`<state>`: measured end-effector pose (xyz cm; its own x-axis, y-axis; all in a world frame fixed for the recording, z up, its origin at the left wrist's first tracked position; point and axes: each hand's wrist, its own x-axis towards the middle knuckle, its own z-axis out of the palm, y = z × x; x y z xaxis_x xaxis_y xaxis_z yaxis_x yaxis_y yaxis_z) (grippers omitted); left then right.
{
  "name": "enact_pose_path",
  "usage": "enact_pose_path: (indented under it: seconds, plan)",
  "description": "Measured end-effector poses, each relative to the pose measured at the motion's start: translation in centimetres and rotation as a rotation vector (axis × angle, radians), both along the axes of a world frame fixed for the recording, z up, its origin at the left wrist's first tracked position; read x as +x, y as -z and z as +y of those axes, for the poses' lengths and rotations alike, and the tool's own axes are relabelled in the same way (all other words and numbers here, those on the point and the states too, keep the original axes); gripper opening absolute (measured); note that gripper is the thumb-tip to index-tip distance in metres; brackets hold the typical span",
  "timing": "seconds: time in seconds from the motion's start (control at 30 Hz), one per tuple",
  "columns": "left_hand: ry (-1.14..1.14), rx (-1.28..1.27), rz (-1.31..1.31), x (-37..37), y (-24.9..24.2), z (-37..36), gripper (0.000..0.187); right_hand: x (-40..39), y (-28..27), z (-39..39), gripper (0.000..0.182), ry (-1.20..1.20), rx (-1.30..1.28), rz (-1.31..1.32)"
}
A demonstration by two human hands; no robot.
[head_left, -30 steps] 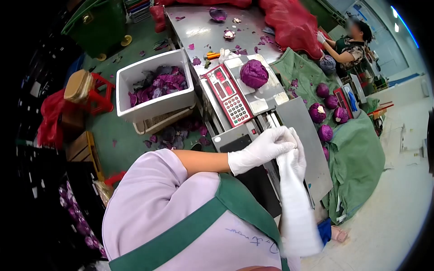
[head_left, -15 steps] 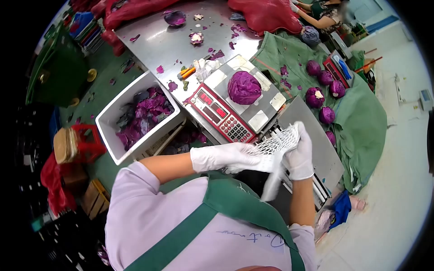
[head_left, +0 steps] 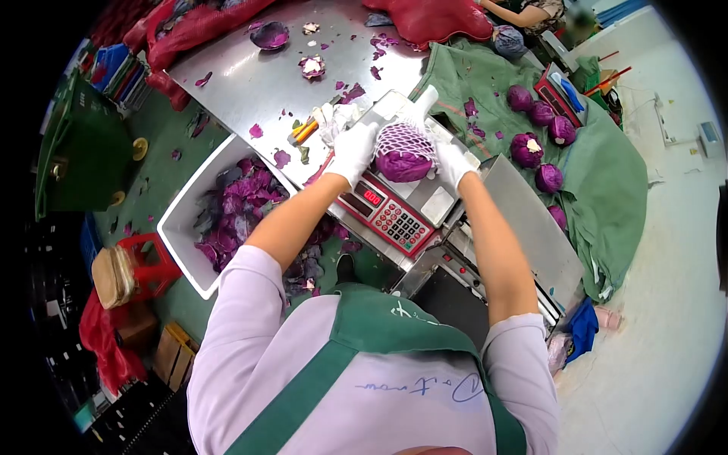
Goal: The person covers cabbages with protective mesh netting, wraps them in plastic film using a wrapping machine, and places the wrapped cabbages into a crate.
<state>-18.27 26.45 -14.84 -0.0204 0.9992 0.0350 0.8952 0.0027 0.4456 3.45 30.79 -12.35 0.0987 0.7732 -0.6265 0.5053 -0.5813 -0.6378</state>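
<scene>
A red cabbage (head_left: 403,167) sits over the digital scale (head_left: 394,218), its far half covered by a white foam net sleeve (head_left: 408,138). The sleeve's loose end stands up at the far side. At the net's left edge my left hand (head_left: 354,154), in a white glove, is closed with its fingertips against net and cabbage. My gloved right hand (head_left: 453,163) grips the opposite edge, its fingers partly hidden. The scale's red display reads zeros.
A white bin (head_left: 178,246) of cabbage leaves stands left of the steel table (head_left: 235,91). An orange-handled knife (head_left: 305,130) and white gloves (head_left: 334,117) lie left of the scale. Several trimmed cabbages (head_left: 527,149) rest on green cloth (head_left: 599,197) at right. A co-worker's arm (head_left: 519,15) shows beyond.
Both hands have moved forward from near my body to the scale. The net sleeve, stretched between them before, is now partly over the cabbage. The display has changed to zeros.
</scene>
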Motion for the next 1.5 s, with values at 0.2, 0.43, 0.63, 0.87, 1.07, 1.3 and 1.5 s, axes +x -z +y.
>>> enact_pose_path:
  seconds: [0.2,0.43,0.63,0.87,1.07,1.3,1.5]
  plan:
    - [0.136,-0.327,-1.573,2.3,-4.0,-7.6,0.043,-0.9,-7.9,-11.0,0.035,0.062,0.544,0.523]
    - [-0.4,-0.912,-2.156,6.4,-9.6,-18.7,0.061,6.2,-15.9,-22.3,0.027,-0.003,0.41,0.749]
    - [-0.069,-0.961,-2.346,12.7,-10.7,-23.5,0.027,16.1,-12.9,-29.0,0.031,0.188,0.065,1.063]
    - [0.006,-0.882,-2.414,24.3,-18.3,-26.1,0.023,22.4,-15.5,-38.1,0.053,0.502,-0.321,1.51]
    - [0.062,0.063,-1.714,30.6,-18.6,-23.8,0.044,28.3,-16.2,-36.2,0.048,0.616,0.167,1.321]
    - [0.153,-0.343,-1.526,41.7,-16.0,-13.3,0.032,34.8,-12.8,-21.6,0.032,0.58,0.317,1.152]
    - [0.078,-0.419,-1.46,44.8,-12.2,-8.9,0.029,38.0,-6.5,-15.7,0.034,0.745,0.361,0.8]
